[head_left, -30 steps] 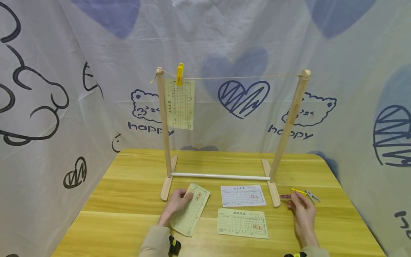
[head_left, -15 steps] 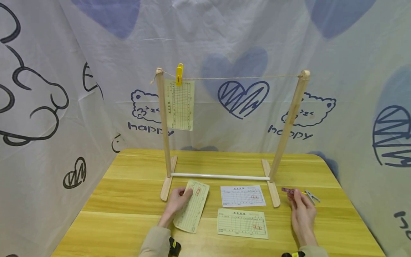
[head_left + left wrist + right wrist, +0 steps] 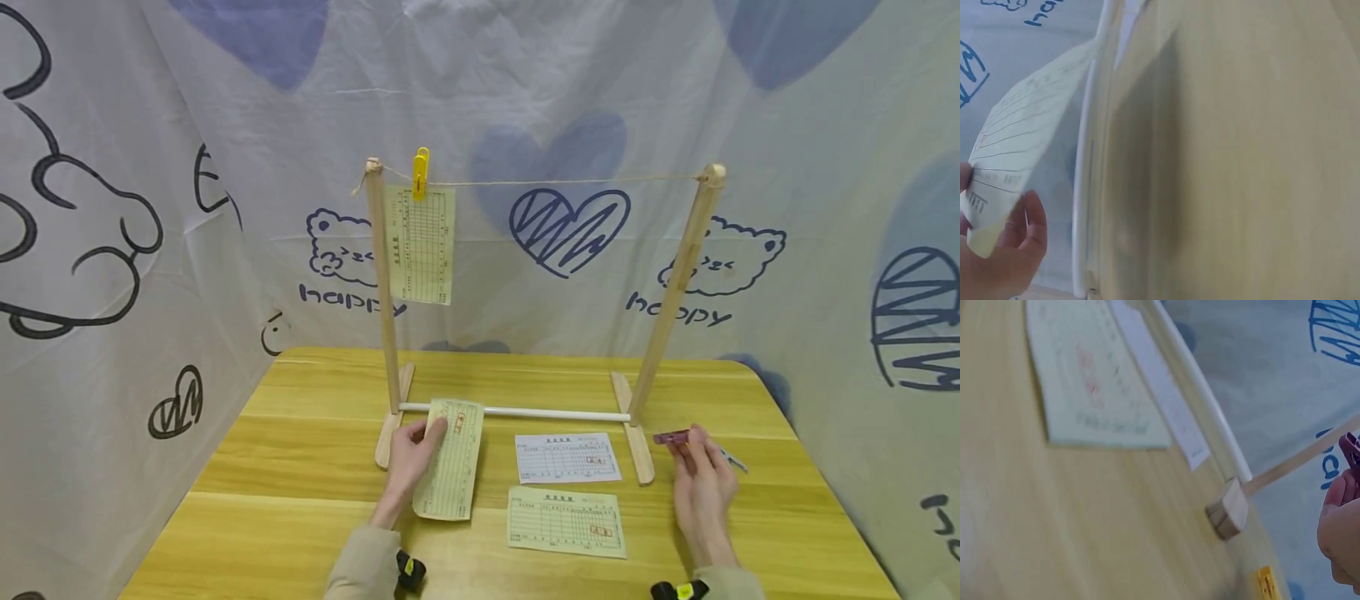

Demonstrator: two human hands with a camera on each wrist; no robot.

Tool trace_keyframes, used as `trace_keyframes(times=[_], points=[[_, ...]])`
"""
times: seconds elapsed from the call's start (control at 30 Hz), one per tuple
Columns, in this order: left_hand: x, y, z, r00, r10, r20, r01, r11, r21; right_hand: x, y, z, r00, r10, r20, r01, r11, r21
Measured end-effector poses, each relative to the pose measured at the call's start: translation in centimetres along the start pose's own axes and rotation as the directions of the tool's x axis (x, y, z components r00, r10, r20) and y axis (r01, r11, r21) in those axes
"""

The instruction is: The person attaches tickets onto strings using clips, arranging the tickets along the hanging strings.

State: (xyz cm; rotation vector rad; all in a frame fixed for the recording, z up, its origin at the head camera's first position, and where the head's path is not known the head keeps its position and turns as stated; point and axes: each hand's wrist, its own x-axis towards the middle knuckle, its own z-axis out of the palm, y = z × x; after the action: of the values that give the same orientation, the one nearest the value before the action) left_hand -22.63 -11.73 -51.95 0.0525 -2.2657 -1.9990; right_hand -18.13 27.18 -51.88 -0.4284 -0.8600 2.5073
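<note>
Between thumb and fingers, my left hand (image 3: 411, 457) pinches a pale green printed receipt slip (image 3: 454, 467) with a red stamp. The slip is upright and slightly curved, overlapping the white crossbar in the head view; the left wrist view shows the slip (image 3: 1029, 119) raised off the table, its shadow below. My right hand (image 3: 703, 487) pinches a purple clothespin (image 3: 670, 437) above the table's right side. A white slip (image 3: 567, 458) and another green slip (image 3: 566, 522) lie flat between the hands. One more green slip (image 3: 423, 250) hangs from the string under a yellow clothespin (image 3: 421, 173).
A wooden frame with two posts (image 3: 675, 292), a string (image 3: 562, 181) across the top and a white crossbar (image 3: 555, 412) stands on the table (image 3: 247, 517). Behind my right hand lies a grey clothespin (image 3: 733, 459); a yellow clothespin (image 3: 1267, 584) shows in the right wrist view.
My left hand has raised its green slip and turned it more upright, moving it toward the crossbar. My right hand has lifted the purple clothespin and shifted slightly left.
</note>
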Motion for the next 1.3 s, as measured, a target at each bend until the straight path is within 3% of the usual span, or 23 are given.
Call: trace_keyframes(times=[0.13,0.4,0.53,0.67,0.87,1.13,1.3], points=[[-0.1,0.8,0.2,1.0,-0.01,-0.017,0.009,0.999,-0.044,-0.3,-0.3,0.8,0.999,0.038,0.023,-0.039,0.998,0.052],[-0.2,2.7,0.9,0.998,-0.018,-0.065,0.009,0.992,-0.126,-0.9,-0.6,1.7,0.982,0.085,0.17,-0.109,0.985,0.131],[-0.2,3.7,1.4,0.997,-0.01,-0.074,-0.003,0.985,-0.17,-1.3,-0.7,2.4,0.973,0.1,0.206,-0.125,0.986,0.112],[0.0,4.7,1.7,0.998,-0.008,-0.058,-0.005,0.976,-0.216,-1.6,-0.8,3.4,0.97,0.096,0.224,-0.121,0.987,0.102],[0.0,5.9,1.9,0.998,0.045,-0.049,-0.055,0.972,-0.229,-2.0,-0.8,4.9,0.948,0.072,0.311,-0.111,0.988,0.11],[0.2,7.5,2.3,0.998,0.045,-0.038,-0.053,0.966,-0.253,-2.3,-0.9,7.4,0.939,0.052,0.339,-0.053,0.999,-0.005],[0.5,8.5,2.6,0.998,0.063,-0.031,-0.069,0.962,-0.265,-2.4,-0.8,8.9,0.914,0.039,0.404,-0.043,0.999,0.001]])
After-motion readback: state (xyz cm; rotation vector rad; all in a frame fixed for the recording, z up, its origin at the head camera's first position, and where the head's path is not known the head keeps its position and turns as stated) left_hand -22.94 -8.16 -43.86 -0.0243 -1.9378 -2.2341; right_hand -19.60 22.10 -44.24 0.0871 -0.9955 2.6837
